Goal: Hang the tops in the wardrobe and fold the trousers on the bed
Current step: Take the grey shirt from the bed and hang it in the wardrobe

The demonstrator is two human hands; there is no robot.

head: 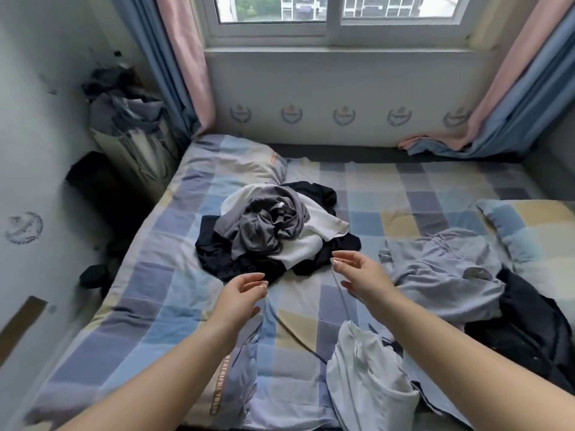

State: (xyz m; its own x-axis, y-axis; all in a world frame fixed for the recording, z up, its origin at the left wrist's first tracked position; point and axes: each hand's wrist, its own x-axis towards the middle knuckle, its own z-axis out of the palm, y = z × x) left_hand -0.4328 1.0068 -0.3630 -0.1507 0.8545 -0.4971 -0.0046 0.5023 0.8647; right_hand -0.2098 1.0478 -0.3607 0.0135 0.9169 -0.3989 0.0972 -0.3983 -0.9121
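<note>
Clothes pile (273, 231): heaped mid-bed on the checked bed (389, 194); grey, white and black garments twisted together, tops and trousers not told apart from here.
Grey garment (264, 225): uppermost, bunched and wound through the white one.
Black pieces (224, 259): underneath, spreading out at the near and far edges of the heap.
Risk, tangling: lifting the top grey piece likely to drag the white and black ones with it, since all lie knotted together.
Risk, sorting: crumpled cloth hides shape, so a pair of trousers could be mistaken for a top until shaken out.
Risk, spill: a hard pull toward the left bed edge could send pieces to the floor.
Left hand (241, 293): near the front edge of the pile, just short of the black cloth; grip released, fingers loosely curved, holding nothing.
Right hand (357, 272): close to the pile's right side, fingertips near the black hem; grip released, fingers spread and relaxed, touching nothing as far as can be seen.
Light grey garment (441, 269): loose on the bed to the right, apart from the pile.
White garment (367, 377): crumpled at the near edge, beside the right forearm.
Dark garment (529, 325): far right, partly under the light grey one.
Wardrobe: not in view.
</note>
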